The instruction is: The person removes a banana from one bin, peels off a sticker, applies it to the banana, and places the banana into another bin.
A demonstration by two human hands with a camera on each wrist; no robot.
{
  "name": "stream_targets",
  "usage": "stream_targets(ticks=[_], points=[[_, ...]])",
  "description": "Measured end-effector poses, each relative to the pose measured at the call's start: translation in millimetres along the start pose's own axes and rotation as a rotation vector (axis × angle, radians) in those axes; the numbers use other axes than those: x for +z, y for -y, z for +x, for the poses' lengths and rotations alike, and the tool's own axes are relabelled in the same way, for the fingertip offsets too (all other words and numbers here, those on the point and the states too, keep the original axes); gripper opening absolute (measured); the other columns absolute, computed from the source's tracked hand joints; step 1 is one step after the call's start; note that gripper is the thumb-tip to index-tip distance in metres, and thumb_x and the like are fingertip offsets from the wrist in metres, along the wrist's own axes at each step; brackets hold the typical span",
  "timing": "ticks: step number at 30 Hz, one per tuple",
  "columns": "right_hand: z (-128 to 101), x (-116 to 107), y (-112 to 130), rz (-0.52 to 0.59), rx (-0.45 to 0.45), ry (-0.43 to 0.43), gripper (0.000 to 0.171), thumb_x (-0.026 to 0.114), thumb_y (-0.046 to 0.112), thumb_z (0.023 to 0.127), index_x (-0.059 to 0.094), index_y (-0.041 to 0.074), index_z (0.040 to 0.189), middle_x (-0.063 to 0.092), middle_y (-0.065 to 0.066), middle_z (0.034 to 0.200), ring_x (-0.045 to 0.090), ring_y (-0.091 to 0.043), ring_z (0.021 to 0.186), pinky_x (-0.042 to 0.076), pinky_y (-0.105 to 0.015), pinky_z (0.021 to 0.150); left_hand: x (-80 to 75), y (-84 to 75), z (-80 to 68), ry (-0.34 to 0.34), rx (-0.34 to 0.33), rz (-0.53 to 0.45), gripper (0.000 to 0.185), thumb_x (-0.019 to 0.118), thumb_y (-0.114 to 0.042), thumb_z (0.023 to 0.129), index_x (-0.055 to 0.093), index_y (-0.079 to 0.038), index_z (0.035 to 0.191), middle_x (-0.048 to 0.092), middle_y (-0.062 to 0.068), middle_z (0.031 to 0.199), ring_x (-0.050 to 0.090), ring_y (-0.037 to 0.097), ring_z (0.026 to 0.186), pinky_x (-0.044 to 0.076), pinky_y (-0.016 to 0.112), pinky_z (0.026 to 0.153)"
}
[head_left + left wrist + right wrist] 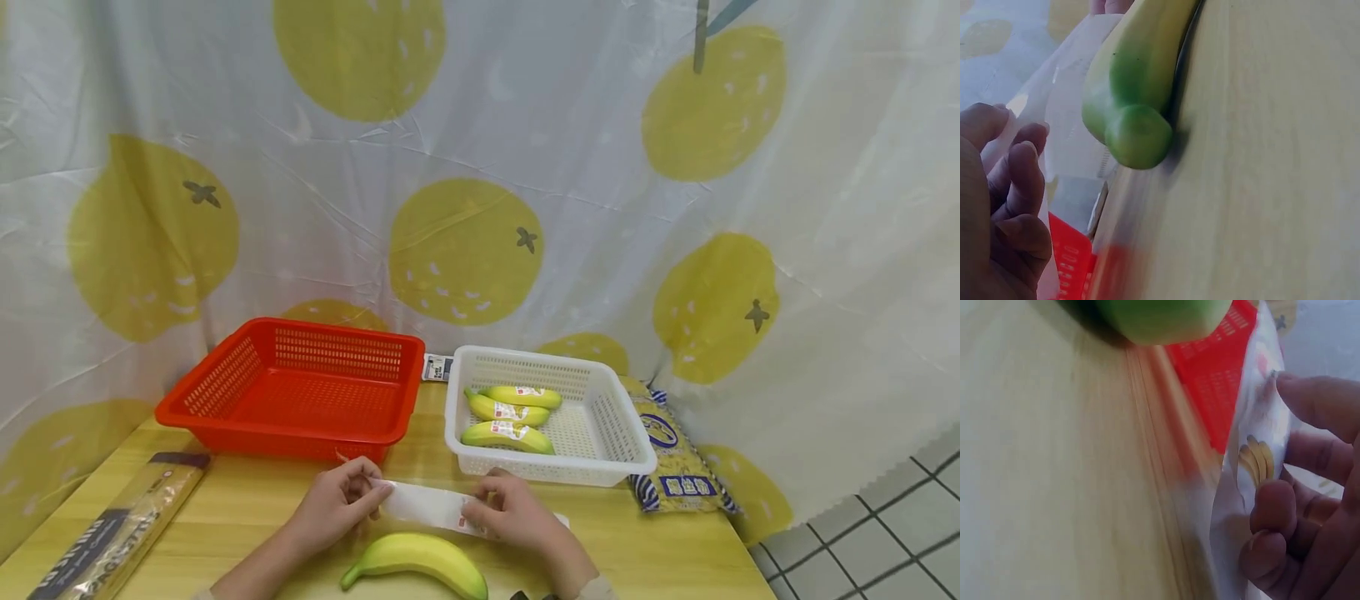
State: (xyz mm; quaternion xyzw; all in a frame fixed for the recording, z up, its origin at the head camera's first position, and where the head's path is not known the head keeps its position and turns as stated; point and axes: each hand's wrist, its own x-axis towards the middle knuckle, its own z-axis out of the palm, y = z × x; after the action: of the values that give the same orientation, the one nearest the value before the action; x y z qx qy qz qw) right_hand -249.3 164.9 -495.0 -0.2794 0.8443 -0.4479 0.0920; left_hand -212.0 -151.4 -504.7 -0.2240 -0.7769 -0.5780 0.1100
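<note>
Both hands hold a white plastic sleeve bag (427, 504) stretched just above the wooden table (247, 500). My left hand (347, 493) pinches its left end, and the bag (1063, 119) shows beside my curled fingers (1019, 187) in the left wrist view. My right hand (504, 510) grips the right end, where the bag (1254, 450) carries a printed banana mark. A loose yellow-green banana (420, 562) lies on the table just in front of the hands, and its green tip (1138, 134) fills the left wrist view.
A red basket (300, 392) stands at the back left. A white basket (600, 433) on the right holds three wrapped bananas (510, 412). A blue-yellow packet (675, 467) lies right of it. A long flat package (120, 525) lies at the table's left edge.
</note>
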Motion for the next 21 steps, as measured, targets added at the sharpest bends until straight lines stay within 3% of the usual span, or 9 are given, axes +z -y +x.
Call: stream_targets(ticks=[3,8,11,13,17,19,21], points=[[-1.5,-1.0,1.9,-0.034,0.031,-0.025,0.015,0.069,0.033,0.098,0.07,0.02,0.092,0.059,0.005,0.084,0.052,-0.003,0.056,0.048,-0.024,0.051,-3.6,-0.7,-1.8,0.001,-0.04,0.067,0.012,0.075,-0.02,0.095,0.063,-0.016,0.095,0.063,-0.006,0.062,0.054,0.007,0.045,0.044,0.025,0.04],[-0.9,-1.6,7.4,-0.003,0.039,-0.064,0.013,0.065,0.033,0.102,0.067,0.022,0.094,0.061,0.008,0.073,0.054,-0.004,0.062,0.048,-0.024,0.056,-10.9,-4.4,-2.3,0.052,-0.154,0.241,0.019,0.074,-0.036,0.095,0.067,-0.019,0.093,0.053,-0.011,0.056,0.044,0.0,0.045,0.039,0.022,0.043],[2.3,1.0,11.4,0.018,-0.014,-0.064,0.013,0.065,0.029,0.102,0.069,0.018,0.097,0.064,0.007,0.079,0.055,-0.003,0.066,0.049,-0.023,0.059,-13.1,-8.8,-1.7,0.094,-0.122,0.379,0.018,0.074,-0.037,0.095,0.07,-0.02,0.098,0.048,-0.016,0.057,0.039,-0.002,0.048,0.036,0.02,0.047],[5.1,4.3,14.8,0.01,-0.055,-0.072,0.012,0.066,0.028,0.101,0.071,0.017,0.099,0.066,0.005,0.081,0.055,-0.001,0.067,0.05,-0.022,0.06,-10.9,-13.5,-0.2,0.066,-0.026,0.472,0.016,0.076,-0.033,0.094,0.071,-0.021,0.104,0.044,-0.02,0.058,0.036,-0.005,0.049,0.035,0.019,0.048],[10.0,14.1,22.5,-0.057,-0.143,-0.128,0.011,0.071,0.026,0.099,0.073,0.015,0.099,0.07,0.004,0.086,0.056,0.001,0.072,0.051,-0.021,0.065,4.0,-25.9,7.6,-0.077,0.297,0.593,0.031,0.082,-0.023,0.085,0.073,-0.02,0.114,0.045,-0.021,0.065,0.035,-0.008,0.054,0.032,0.015,0.048],[12.6,19.8,27.1,-0.103,-0.193,-0.157,0.01,0.072,0.023,0.098,0.074,0.014,0.098,0.071,0.004,0.088,0.057,0.002,0.074,0.052,-0.02,0.067,13.7,-31.1,13.0,-0.132,0.451,0.685,0.034,0.084,-0.028,0.081,0.075,-0.02,0.113,0.049,-0.016,0.073,0.039,-0.005,0.058,0.034,0.017,0.048],[15.5,25.4,32.0,-0.157,-0.245,-0.183,0.008,0.073,0.02,0.097,0.074,0.012,0.098,0.072,0.002,0.09,0.057,0.002,0.075,0.052,-0.019,0.067,22.1,-35.3,17.9,-0.157,0.532,0.771,0.034,0.085,-0.038,0.078,0.076,-0.022,0.108,0.057,-0.01,0.084,0.049,0.0,0.064,0.043,0.026,0.046]])
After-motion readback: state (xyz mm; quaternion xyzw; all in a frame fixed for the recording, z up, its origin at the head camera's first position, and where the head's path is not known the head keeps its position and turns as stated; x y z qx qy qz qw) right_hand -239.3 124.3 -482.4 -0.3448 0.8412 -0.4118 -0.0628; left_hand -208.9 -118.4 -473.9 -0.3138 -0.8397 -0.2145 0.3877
